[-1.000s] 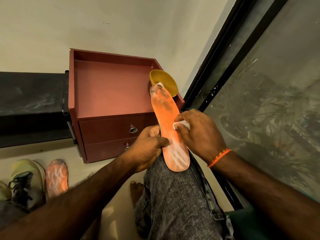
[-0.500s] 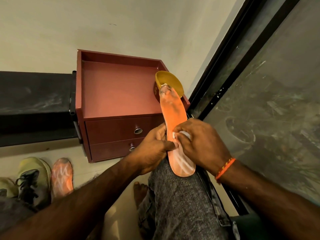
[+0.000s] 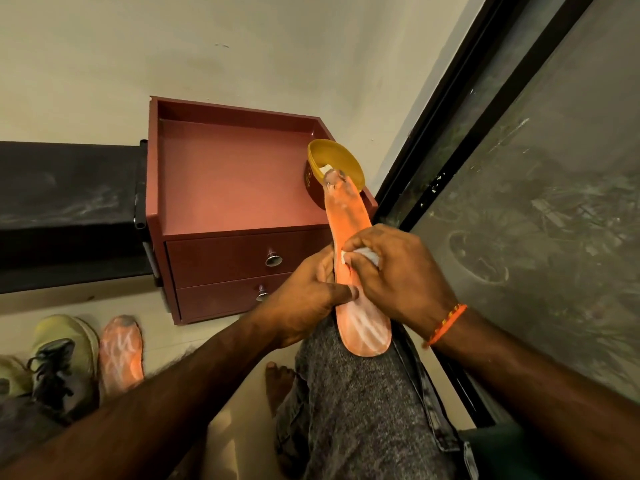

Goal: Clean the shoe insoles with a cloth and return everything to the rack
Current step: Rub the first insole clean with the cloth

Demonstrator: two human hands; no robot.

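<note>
Pale wall (image 3: 242, 46) fills the upper part of your view, with a cream floor (image 3: 194, 323) below it. At the far left a dark bench (image 3: 65, 209) runs along the wall. On the floor beneath it, at the left edge, stands an olive shoe with black laces (image 3: 59, 355), and just beside it on the right lies a second orange insole (image 3: 121, 351), flat on the floor with pale streaks across it.

Further right, a red-brown cabinet (image 3: 221, 188) sits against the wall, its top a shallow tray and its front showing two drawers with round metal knobs (image 3: 273, 259). A yellow bowl (image 3: 334, 162) stands on the right rear corner of that tray, with something white inside.

Your left hand (image 3: 304, 299) grips the left edge of the orange insole (image 3: 360, 320) about halfway along, thumb curled over onto the upper face and fingers behind. The insole is propped on your knee in grey jeans (image 3: 356, 403), heel end resting on the knee and toe end reaching up in front of the bowl; whether it touches the bowl cannot be told. The toe is grey and grimy, the heel streaked white.

Your right hand (image 3: 394, 271) is curled round a small white cloth (image 3: 363, 254) and presses it onto the insole's middle, just above your left thumb. An orange thread band (image 3: 446, 323) circles that wrist. At the far right a black-framed glass door (image 3: 519, 168) shows dim greenery.
</note>
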